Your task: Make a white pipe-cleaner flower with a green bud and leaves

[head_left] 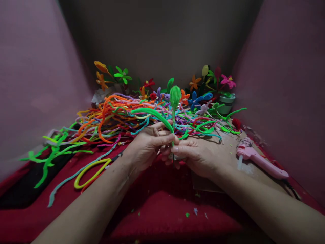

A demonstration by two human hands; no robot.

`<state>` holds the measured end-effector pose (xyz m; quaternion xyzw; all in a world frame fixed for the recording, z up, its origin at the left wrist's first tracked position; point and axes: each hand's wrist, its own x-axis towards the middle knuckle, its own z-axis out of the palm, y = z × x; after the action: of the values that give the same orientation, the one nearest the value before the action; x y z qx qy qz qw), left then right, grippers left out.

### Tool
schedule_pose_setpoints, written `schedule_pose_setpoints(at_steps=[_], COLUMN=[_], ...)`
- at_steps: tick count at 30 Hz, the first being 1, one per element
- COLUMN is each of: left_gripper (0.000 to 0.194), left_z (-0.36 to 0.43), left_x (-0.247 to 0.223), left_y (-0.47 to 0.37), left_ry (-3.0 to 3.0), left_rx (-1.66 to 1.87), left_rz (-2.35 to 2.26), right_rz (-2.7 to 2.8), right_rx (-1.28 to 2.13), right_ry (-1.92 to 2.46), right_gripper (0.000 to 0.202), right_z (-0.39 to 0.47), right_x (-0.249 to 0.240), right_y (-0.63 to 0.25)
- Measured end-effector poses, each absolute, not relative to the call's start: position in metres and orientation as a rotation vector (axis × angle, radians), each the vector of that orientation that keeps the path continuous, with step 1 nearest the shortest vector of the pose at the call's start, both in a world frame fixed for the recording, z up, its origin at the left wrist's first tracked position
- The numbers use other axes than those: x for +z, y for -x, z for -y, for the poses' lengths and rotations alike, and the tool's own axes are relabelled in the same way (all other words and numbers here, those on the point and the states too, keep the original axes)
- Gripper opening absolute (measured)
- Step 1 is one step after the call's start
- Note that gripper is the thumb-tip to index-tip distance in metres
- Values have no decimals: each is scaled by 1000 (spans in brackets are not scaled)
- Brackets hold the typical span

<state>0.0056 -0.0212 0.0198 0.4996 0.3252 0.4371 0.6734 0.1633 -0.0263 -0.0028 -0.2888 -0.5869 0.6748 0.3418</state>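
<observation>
Upright in front of me stands a green pipe-cleaner flower with a closed bud on a thin stem. My left hand pinches the stem just below the bud, where a long curved green leaf arches out to the left. Lower on the same stem, my right hand closes its thumb and fingers around it. A second green leaf piece sticks out to the right by the fingertips. Part of the stem is hidden behind the fingers.
A large heap of coloured pipe cleaners lies beyond my hands. Yellow-handled scissors rest at left, near green branching pieces. A pink glue gun lies on cardboard at right. Finished flowers and a small pot line the back.
</observation>
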Motion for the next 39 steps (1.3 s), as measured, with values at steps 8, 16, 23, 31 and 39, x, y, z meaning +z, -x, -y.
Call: schedule_pose_setpoints(at_steps=[8, 16, 23, 31, 39], left_gripper=[17, 24, 18, 27, 17], left_z=[22, 22, 20, 21, 18], left_x=[17, 22, 18, 24, 21], left_y=[-10, 0, -1, 0, 2], left_ry=[-1254, -1326, -1326, -1388, -1144], left_rx=[958, 773, 798, 847, 812], left_rz=[-913, -871, -834, -922, -802], right_rz=[1620, 1754, 1684, 1681, 1418], right_rx=[1514, 1548, 1522, 1650, 1993], right_ry=[925, 914, 902, 894, 573], right_gripper=[23, 25, 27, 39, 30], right_z=[28, 33, 30, 31, 22], right_x=[7, 13, 1, 18, -7], right_y=[-162, -161, -161, -160, -162])
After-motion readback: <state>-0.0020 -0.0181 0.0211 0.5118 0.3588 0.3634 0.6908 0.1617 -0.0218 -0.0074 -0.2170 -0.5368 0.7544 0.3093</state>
